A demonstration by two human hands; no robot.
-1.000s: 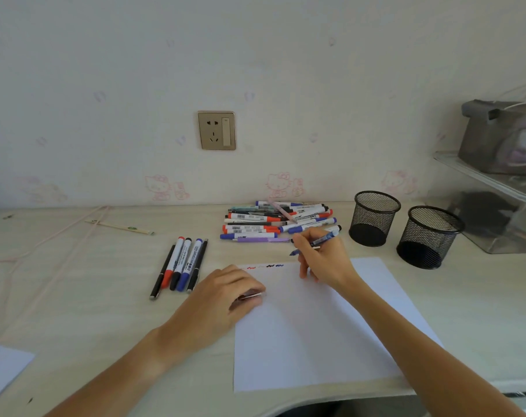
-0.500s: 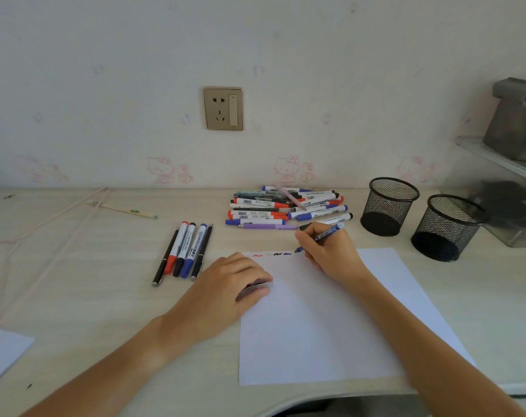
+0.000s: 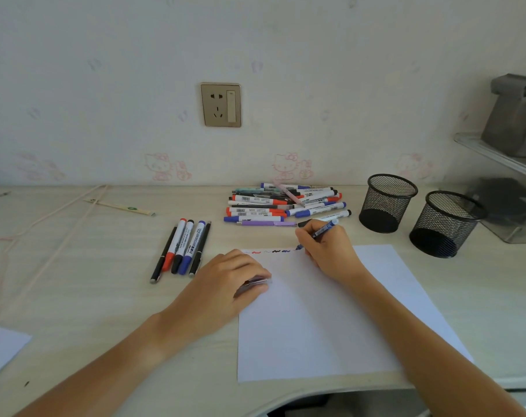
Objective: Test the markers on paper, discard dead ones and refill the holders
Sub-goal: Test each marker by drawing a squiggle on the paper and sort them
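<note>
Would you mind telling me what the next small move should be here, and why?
Probably draw a short squiggle with the blue pen in the right hand. Its tip sits at the top edge of the paper, just right of the row of test marks. The left hand steadies the sheet and appears to hold a cap.

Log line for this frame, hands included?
step: testing | right hand: scribbling blue pen on paper | left hand: gripping cap, steadying paper | holders: empty
</note>
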